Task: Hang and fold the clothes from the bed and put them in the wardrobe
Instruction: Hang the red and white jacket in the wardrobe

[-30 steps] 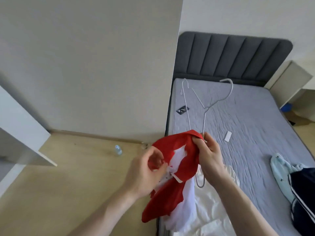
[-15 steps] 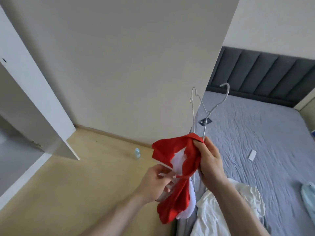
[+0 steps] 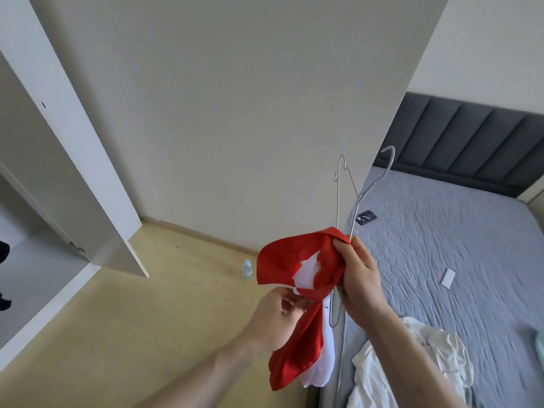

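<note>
Since half a second ago, left hand [image 3: 275, 318] has risen closer under the red garment [image 3: 297, 293], fingers curled, pinching its lower white-trimmed edge. Right hand [image 3: 357, 278] grips the garment's top together with the white wire hanger [image 3: 344, 201], fingers wrapped tight. Both hang just left of the bed [image 3: 441, 231]; a white garment [image 3: 412, 363] lies on its near edge.

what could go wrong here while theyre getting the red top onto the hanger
The right hand grips both the wire hanger and the bunched red and white garment, so the cloth may snag or slip off. The left hand pinches only its lower edge; losing it could drop the garment onto the floor.
</note>
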A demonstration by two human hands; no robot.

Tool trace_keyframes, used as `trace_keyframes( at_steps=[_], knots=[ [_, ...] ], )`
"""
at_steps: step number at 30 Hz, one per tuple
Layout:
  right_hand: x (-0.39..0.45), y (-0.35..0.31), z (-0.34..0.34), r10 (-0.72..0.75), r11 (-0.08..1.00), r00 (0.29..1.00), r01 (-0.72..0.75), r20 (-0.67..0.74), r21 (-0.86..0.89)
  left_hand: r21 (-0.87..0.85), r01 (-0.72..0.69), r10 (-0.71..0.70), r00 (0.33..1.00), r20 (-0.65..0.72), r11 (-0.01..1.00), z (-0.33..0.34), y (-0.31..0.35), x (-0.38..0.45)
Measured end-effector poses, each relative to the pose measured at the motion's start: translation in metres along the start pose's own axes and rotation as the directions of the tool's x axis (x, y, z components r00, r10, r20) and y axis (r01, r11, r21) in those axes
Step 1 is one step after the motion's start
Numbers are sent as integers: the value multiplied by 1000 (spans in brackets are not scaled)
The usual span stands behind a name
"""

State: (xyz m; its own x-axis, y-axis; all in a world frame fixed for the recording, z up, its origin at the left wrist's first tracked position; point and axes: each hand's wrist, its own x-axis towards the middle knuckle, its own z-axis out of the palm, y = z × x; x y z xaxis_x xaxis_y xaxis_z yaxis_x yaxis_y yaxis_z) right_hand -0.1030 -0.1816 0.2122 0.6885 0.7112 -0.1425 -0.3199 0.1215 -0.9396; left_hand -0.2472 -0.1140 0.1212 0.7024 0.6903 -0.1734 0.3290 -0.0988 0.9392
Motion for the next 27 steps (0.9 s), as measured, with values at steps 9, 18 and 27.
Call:
trace_keyframes(
  at_steps=[9, 18, 27],
  knots=[
    [6, -5, 8, -25, 996, 999, 22, -37, -83, 369, -132, 61, 978, 198, 920, -19, -19, -2],
    [-1, -17, 19, -83, 986, 996, 86, 26, -141, 476, -52, -151, 913, 379, 878, -60, -33, 13],
    [-2, -19, 7, -15, 965, 980, 66, 197, -255, -331, 384, -324, 919, 222, 862, -72, -33, 44]
  ],
)
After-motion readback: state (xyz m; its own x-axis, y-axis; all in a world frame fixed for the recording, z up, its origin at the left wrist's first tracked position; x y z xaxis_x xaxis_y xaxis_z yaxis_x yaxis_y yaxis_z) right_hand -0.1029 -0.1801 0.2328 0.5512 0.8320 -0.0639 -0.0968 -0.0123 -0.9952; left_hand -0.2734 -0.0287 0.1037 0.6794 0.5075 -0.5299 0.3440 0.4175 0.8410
